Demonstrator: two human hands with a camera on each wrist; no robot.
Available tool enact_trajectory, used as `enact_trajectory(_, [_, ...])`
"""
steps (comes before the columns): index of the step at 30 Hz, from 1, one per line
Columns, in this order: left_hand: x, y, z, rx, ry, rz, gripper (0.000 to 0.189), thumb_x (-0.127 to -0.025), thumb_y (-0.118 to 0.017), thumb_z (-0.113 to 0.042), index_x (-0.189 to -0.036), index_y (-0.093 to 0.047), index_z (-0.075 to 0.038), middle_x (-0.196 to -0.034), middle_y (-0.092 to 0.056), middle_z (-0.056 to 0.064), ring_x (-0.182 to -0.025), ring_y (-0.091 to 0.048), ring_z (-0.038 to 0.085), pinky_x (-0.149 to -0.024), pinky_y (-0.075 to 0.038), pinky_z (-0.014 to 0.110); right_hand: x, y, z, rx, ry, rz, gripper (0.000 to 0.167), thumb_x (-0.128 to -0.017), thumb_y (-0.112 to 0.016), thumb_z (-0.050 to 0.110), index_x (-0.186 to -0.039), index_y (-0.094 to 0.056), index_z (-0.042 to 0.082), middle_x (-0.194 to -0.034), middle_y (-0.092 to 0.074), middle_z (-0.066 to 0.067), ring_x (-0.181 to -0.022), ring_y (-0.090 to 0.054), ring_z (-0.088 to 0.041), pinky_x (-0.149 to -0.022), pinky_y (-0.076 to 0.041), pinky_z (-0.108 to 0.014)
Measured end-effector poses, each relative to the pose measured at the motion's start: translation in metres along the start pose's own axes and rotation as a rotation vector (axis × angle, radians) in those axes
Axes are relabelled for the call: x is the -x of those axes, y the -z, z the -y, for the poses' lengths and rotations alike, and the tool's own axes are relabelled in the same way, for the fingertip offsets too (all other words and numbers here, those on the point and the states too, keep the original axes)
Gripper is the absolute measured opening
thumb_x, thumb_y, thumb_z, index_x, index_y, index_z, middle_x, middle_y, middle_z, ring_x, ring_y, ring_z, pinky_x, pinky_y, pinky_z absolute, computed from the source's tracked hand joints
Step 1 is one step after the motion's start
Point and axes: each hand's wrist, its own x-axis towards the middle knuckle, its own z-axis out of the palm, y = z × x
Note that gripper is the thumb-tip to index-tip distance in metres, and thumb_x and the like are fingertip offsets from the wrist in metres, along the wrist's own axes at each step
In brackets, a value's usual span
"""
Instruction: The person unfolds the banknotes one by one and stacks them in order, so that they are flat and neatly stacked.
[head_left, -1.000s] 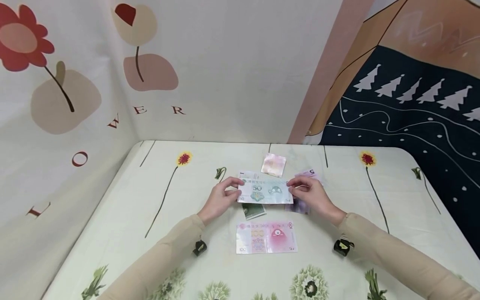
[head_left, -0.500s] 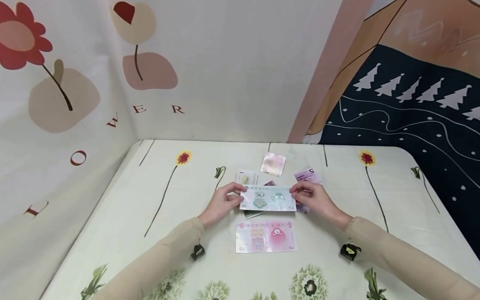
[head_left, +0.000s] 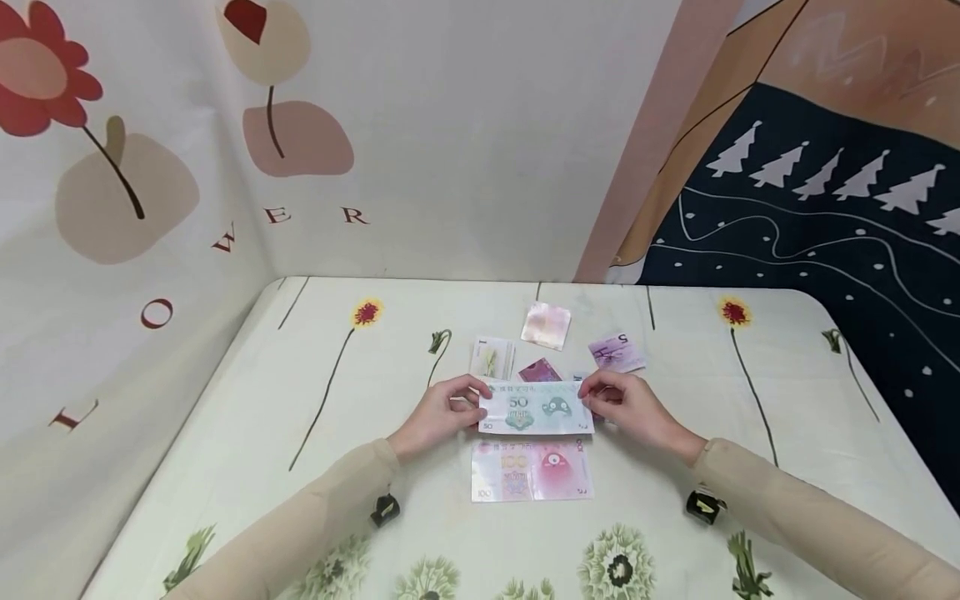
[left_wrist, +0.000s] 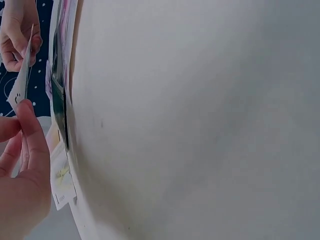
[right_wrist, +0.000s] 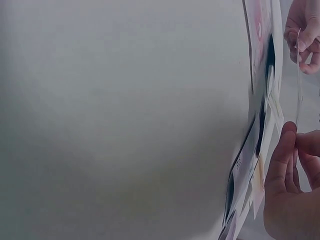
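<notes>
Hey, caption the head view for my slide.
Left hand and right hand hold a 50 note near a pink 100 note.

R hand [right_wrist: 287, 200] pinching one end of thin note [right_wrist: 299, 95], seen edge-on, L hand [right_wrist: 309, 30] w/ far end opp. this grip, pink note [right_wrist: 259, 35] + other notes [right_wrist: 243, 170] on pale tabletop [right_wrist: 125, 100] near grip

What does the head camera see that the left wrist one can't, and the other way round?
Only the head view: the big red-petalled flower printed on the pale wall.

Only the left wrist view: a dark green paper note lying among others.

Both: the person's left hand and right hand pinching opposite ends of a white-and-green rectangular paper note.
</notes>
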Motion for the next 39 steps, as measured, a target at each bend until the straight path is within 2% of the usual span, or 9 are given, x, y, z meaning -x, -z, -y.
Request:
enact_trajectory(11, [0.01, 0.0, 0.004, 0.04, 0.026, 0.091, 0.022, -0.086, -0.065, 0.005, -0.107, -0.062, 0.003, -0.085, -0.059, 0.01, -0.069, -0.066, 0.018, -0.065, -0.058, 0.034, 0.008, -0.005, 0.001, 0.02, 0.024, 0.065, 0.014, -0.084, -0.064, -0.01, -0.093, -0.066, 0.0, -0.092, -0.064, -0.008, -0.08, -0.062, -0.016, -0.072, -0.055, -0.025])
enact_trajectory(19, [0.018, -0.002, 0.004, -0.001, 0.026, 0.141, 0.019, -0.085, -0.064, 0.007, -0.103, -0.063, 0.001, -0.08, -0.061, 0.008, -0.063, -0.065, 0.021, -0.057, -0.056, 0.03, 0.018, -0.011, -0.001, 0.054, 0.033, 0.11, 0.013, -0.083, -0.064, -0.009, -0.091, -0.065, 0.002, -0.084, -0.062, -0.002, -0.076, -0.06, -0.014, -0.068, -0.054, -0.025])
enact_trajectory(29, [0.029, -0.004, 0.006, 0.008, 0.065, 0.224, 0.018, -0.085, -0.063, 0.009, -0.102, -0.062, 0.005, -0.075, -0.062, 0.01, -0.062, -0.065, 0.02, -0.062, -0.058, 0.033, 0.031, -0.02, -0.002, 0.108, 0.103, 0.156, 0.016, -0.083, -0.065, -0.008, -0.09, -0.065, 0.006, -0.078, -0.062, 0.002, -0.07, -0.058, -0.009, -0.063, -0.052, -0.025])
enact_trajectory(39, [0.038, -0.005, 0.002, -0.049, 0.052, 0.257, 0.015, -0.086, -0.063, 0.006, -0.1, -0.063, 0.003, -0.07, -0.064, 0.01, -0.061, -0.065, 0.023, -0.059, -0.057, 0.032, 0.039, -0.023, 0.003, 0.166, 0.18, 0.192, 0.019, -0.082, -0.064, -0.008, -0.095, -0.068, 0.006, -0.078, -0.06, 0.007, -0.068, -0.053, -0.005, -0.06, -0.05, -0.023])
